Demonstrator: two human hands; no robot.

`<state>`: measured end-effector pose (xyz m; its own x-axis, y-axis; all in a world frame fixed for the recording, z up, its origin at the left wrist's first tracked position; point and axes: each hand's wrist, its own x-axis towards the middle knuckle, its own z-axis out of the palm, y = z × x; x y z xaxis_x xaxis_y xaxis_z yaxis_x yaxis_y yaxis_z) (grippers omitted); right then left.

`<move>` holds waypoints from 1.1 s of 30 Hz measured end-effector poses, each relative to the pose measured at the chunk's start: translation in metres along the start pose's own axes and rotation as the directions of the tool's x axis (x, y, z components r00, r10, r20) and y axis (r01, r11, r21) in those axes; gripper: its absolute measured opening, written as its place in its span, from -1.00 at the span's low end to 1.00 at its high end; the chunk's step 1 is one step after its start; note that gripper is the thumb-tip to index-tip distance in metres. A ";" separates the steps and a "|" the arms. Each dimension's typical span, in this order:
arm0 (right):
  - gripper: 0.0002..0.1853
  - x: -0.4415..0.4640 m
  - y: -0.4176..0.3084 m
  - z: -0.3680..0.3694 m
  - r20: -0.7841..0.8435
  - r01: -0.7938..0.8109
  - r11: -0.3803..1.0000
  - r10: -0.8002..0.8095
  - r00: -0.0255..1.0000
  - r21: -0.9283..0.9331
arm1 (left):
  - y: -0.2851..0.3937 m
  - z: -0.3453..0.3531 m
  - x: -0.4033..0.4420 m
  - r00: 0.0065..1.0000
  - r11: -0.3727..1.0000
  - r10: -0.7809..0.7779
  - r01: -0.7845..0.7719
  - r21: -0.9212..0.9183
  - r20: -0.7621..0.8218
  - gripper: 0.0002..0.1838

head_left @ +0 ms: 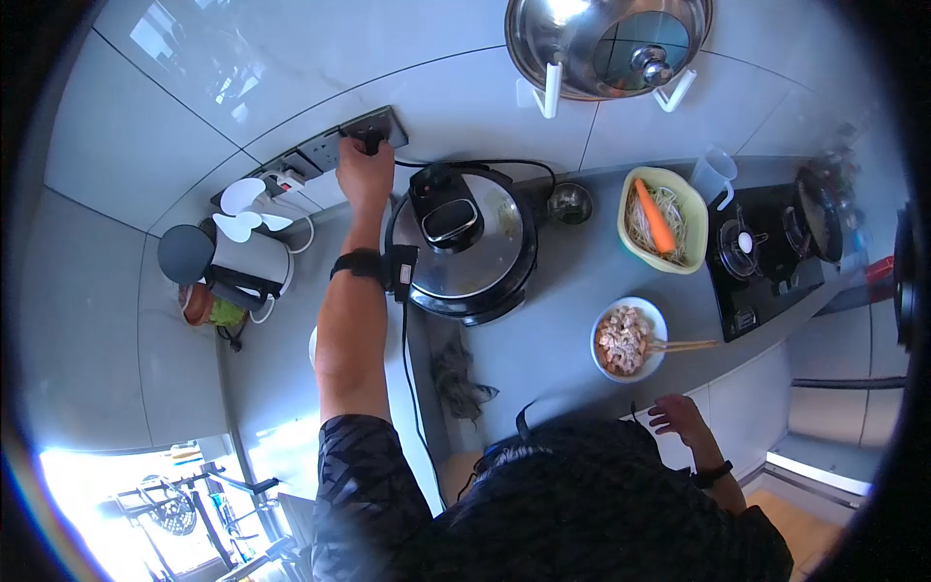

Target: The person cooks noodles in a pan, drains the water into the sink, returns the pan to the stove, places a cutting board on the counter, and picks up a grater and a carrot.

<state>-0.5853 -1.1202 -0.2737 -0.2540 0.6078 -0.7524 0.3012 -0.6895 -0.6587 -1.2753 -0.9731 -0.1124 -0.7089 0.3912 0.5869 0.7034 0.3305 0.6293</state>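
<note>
My left hand reaches up to the wall socket panel, its fingers wrapped round a black plug at the panel's right end. A black cord leads from there behind the electric cooker, which has a round steel-and-glass lid with a black handle. Down at the counter's front edge, my right hand hangs with fingers apart, holding nothing. The closest thing to it is a white bowl of chopped pinkish meat, with chopsticks resting across its rim.
A yellow-green basket holds a carrot and bean sprouts. Beside it stand a clear jug and a black stove. A small glass bowl sits behind the cooker. A white kettle is left; a steel lid hangs above.
</note>
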 end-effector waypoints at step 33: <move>-0.69 0.022 -0.029 0.026 0.053 0.160 0.898 -0.152 0.987 -0.411 | -0.026 -0.083 -0.084 0.923 0.903 -0.175 0.289 -0.318 0.342 -0.65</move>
<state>-0.6235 -1.0969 -0.2707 -0.3449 0.6839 -0.6429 0.6071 -0.3599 -0.7085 -1.2381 -1.0858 -0.1362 -0.7598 0.5970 0.2577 0.4140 0.1385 0.8997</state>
